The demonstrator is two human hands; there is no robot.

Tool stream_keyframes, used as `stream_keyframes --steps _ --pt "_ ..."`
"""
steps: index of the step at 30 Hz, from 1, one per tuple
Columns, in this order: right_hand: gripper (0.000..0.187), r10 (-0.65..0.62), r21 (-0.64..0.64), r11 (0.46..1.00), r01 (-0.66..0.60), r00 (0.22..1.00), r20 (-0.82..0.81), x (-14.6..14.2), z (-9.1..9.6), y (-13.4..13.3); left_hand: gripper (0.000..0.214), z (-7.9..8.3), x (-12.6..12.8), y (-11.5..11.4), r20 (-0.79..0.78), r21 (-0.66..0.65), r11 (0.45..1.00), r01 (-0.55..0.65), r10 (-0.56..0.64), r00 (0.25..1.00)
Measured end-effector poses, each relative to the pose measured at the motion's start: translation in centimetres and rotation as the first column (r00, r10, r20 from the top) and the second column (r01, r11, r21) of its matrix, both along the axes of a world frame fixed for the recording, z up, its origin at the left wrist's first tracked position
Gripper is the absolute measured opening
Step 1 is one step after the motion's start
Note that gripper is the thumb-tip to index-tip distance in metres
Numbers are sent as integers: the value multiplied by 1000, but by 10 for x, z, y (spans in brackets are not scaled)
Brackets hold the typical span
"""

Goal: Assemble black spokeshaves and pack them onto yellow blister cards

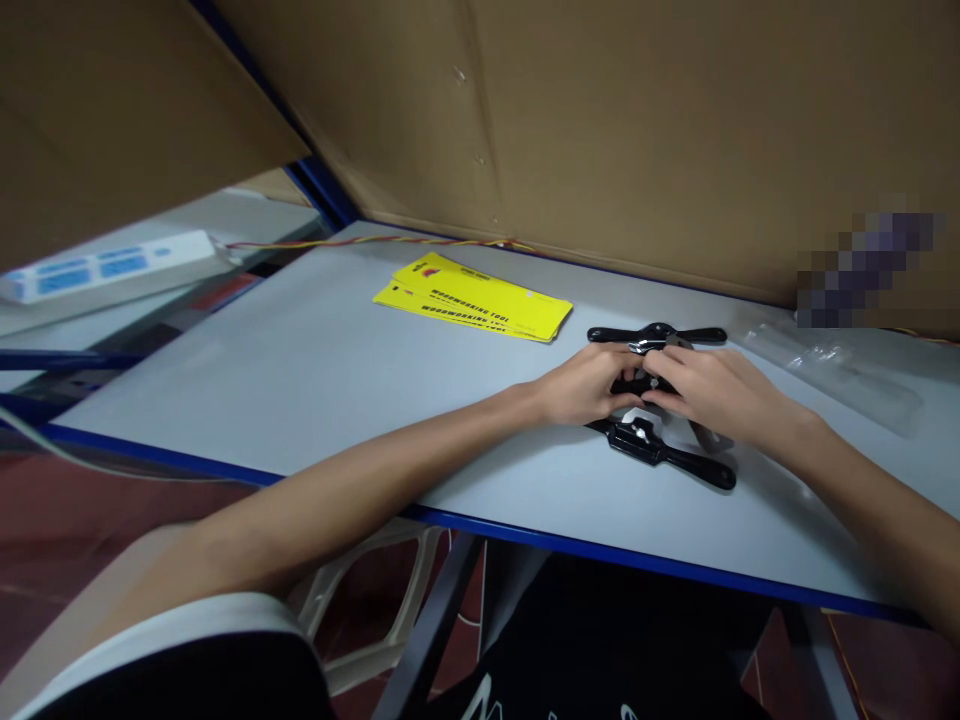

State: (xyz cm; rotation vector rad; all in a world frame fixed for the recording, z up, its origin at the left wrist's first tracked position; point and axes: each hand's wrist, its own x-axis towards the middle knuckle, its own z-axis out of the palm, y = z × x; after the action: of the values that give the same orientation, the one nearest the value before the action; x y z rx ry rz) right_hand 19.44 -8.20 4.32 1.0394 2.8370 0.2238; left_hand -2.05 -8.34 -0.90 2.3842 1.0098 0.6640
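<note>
My left hand (587, 384) and my right hand (716, 388) meet over the table, fingers closed around a black spokeshave (637, 385) with a small silver screw at its middle. Most of that tool is hidden by my fingers. Nearer to me lies a second black spokeshave (660, 455), its right handle pointing toward the lower right. Beyond my hands rests another black spokeshave (697, 336), lying crosswise. Grey metal pieces (709, 438) show beneath my right hand, partly covered.
Yellow cards (480, 300) printed "WOODWORKING TOOL" lie overlapped left of the tools. Clear plastic packaging (840, 380) sits on the right. A cardboard wall (637, 150) borders the table's back, with a twisted wire (405, 240) along it. A white power strip (112, 265) is at far left.
</note>
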Motion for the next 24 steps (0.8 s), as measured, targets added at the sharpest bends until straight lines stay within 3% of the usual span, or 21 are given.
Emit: stream_keyframes --steps 4,9,14,20,24 --pt "27 32 88 996 -36 999 39 -1 -4 0 14 1 0 1 18 -29 1000 -8 8 1000" --pt "38 -66 12 998 66 998 1 -5 -4 1 22 2 2 1 31 -105 994 -32 35 999" --pt "32 -103 -85 992 97 992 -78 3 -1 4 32 3 3 1 48 -114 993 -35 41 998" --pt "27 -27 -24 999 27 999 -19 9 -1 3 25 5 2 -1 45 -117 992 -38 44 998" --pt "26 -7 -15 1000 7 1000 19 8 -2 4 32 3 2 0 39 -101 994 -38 42 998"
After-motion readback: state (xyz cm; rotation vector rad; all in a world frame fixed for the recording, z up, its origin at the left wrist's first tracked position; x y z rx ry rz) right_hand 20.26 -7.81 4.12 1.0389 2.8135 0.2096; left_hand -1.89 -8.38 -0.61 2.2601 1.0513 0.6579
